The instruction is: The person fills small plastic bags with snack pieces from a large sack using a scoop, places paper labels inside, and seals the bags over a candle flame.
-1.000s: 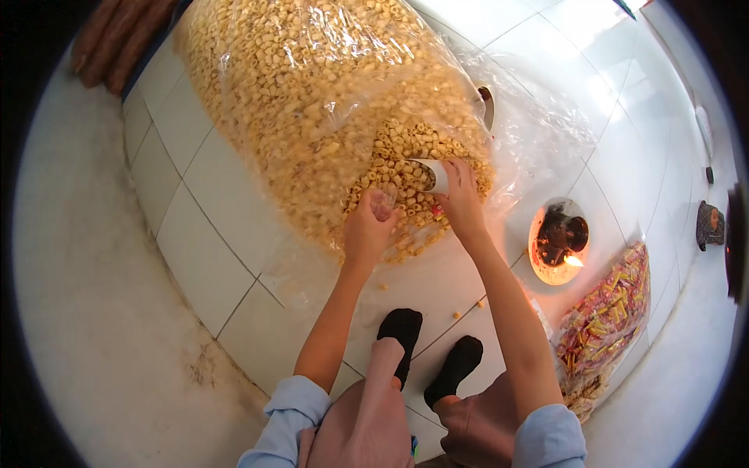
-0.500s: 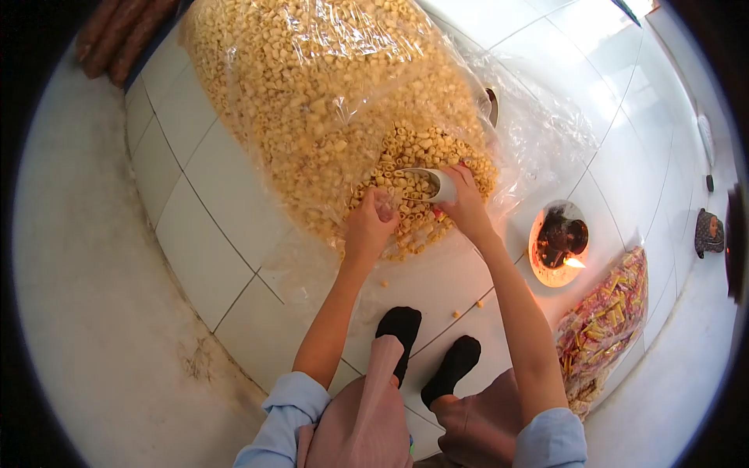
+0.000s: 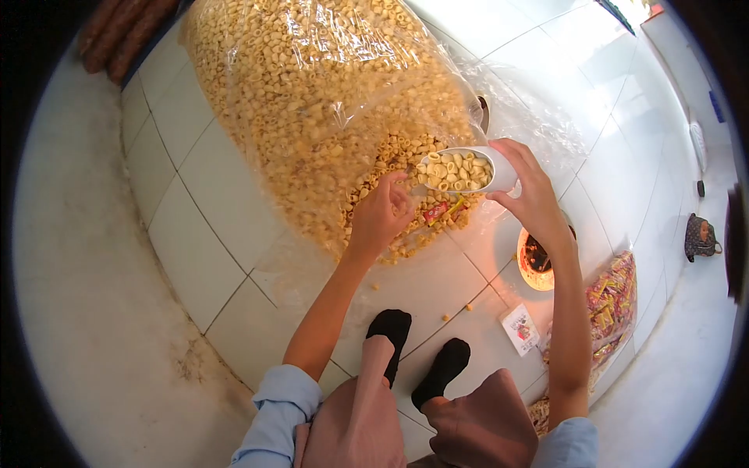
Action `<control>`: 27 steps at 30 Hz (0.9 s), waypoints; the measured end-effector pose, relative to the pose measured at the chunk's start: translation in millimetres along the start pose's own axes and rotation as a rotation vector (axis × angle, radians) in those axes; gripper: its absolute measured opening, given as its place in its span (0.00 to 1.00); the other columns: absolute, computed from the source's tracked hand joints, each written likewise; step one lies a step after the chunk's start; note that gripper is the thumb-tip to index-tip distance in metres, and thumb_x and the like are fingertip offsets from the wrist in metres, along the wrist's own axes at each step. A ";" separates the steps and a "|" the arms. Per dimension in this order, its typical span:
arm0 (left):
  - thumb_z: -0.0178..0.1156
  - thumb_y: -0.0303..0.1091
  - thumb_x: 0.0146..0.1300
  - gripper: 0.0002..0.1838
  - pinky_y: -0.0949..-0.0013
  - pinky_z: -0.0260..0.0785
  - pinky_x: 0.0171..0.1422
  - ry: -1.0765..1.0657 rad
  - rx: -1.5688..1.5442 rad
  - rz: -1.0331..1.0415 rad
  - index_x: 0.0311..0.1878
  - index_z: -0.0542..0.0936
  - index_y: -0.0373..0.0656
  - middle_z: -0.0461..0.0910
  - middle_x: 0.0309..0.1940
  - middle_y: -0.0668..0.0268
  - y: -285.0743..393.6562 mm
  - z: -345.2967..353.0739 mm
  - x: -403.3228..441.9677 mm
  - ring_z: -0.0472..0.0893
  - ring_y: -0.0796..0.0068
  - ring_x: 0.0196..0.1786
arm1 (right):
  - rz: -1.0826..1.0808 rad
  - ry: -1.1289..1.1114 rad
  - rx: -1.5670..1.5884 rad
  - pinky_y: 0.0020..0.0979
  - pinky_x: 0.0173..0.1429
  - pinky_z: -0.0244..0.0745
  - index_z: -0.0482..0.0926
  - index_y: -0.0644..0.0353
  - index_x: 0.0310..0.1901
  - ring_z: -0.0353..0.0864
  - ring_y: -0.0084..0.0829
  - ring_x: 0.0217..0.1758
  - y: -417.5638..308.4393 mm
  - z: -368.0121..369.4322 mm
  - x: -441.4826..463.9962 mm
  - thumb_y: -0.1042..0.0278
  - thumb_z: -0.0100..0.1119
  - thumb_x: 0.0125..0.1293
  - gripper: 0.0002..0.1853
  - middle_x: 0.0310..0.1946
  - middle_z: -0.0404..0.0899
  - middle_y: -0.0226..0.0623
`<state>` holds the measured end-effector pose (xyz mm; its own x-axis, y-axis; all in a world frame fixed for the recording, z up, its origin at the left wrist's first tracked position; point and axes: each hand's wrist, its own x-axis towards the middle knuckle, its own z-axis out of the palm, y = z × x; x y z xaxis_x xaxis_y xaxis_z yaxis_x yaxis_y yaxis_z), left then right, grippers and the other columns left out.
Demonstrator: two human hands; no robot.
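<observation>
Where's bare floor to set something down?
Tiled floor between the bag of ring snacks and the pale surface at far left; also tiles right of the loose clear plastic. Crowded: around the right forearm, with plate, white printed item and bag of wrapped packets.

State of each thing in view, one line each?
Right hand: gripping the scoop
Scoop: tilted, loaded with snack pieces
Left hand: fingers curled by the scoop's mouth, grip unclear
Large clear bag: open at near end, bulging
Red packet: lying on snack pieces
Plate: lit orange, partly hidden
Bag of wrapped packets: filled, partly hidden
</observation>
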<state>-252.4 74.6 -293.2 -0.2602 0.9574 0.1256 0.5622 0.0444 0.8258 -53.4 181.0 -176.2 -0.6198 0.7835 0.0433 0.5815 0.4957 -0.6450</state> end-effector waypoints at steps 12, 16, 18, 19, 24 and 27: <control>0.67 0.29 0.42 0.28 0.71 0.70 0.35 -0.042 -0.054 0.115 0.49 0.69 0.46 0.74 0.28 0.66 5.1 2.6 5.2 0.76 0.72 0.30 | -0.207 -0.135 -0.344 0.31 0.59 0.67 0.67 0.65 0.51 0.63 0.36 0.58 -50.5 -10.8 0.7 0.83 0.57 0.45 0.27 0.51 0.66 0.37; 0.68 0.30 0.41 0.29 0.69 0.70 0.38 -0.010 -0.064 0.104 0.50 0.69 0.46 0.75 0.31 0.63 5.0 5.7 5.2 0.77 0.68 0.35 | -0.228 -0.071 -0.435 0.29 0.54 0.71 0.68 0.65 0.50 0.64 0.35 0.57 -64.8 -12.7 2.0 0.84 0.53 0.45 0.25 0.49 0.67 0.35; 0.68 0.30 0.41 0.29 0.68 0.70 0.39 0.006 -0.066 0.093 0.50 0.68 0.46 0.75 0.32 0.62 5.9 5.4 5.6 0.77 0.66 0.36 | -0.284 -0.017 -0.526 0.28 0.51 0.73 0.68 0.65 0.50 0.65 0.34 0.56 -66.9 -13.1 2.7 0.85 0.50 0.46 0.25 0.49 0.67 0.35; 0.67 0.31 0.43 0.29 0.67 0.71 0.39 0.008 -0.085 0.093 0.50 0.67 0.45 0.76 0.32 0.60 6.0 5.1 6.2 0.78 0.64 0.36 | -0.285 -0.018 -0.526 0.28 0.51 0.73 0.68 0.65 0.50 0.65 0.34 0.56 -68.4 -13.6 3.2 0.85 0.50 0.46 0.25 0.49 0.67 0.35; 0.67 0.32 0.45 0.30 0.67 0.71 0.38 0.029 -0.050 0.150 0.51 0.65 0.42 0.76 0.33 0.58 5.8 1.9 6.6 0.79 0.62 0.35 | -0.321 0.019 -0.565 0.28 0.49 0.75 0.68 0.64 0.50 0.66 0.34 0.56 -72.7 -13.1 3.8 0.85 0.50 0.46 0.24 0.48 0.67 0.35; 0.67 0.33 0.46 0.30 0.69 0.71 0.38 -0.047 -0.094 0.016 0.52 0.64 0.41 0.76 0.33 0.57 8.1 0.8 5.9 0.78 0.66 0.35 | -0.338 0.031 -0.550 0.28 0.48 0.75 0.68 0.64 0.49 0.66 0.34 0.56 -75.5 -11.6 4.1 0.85 0.50 0.45 0.24 0.47 0.67 0.34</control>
<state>-248.7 80.8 -286.3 -0.2133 0.9702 0.1148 0.4896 0.0044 0.8720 -93.7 151.2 -118.5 -0.8053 0.5572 0.2026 0.5474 0.8300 -0.1068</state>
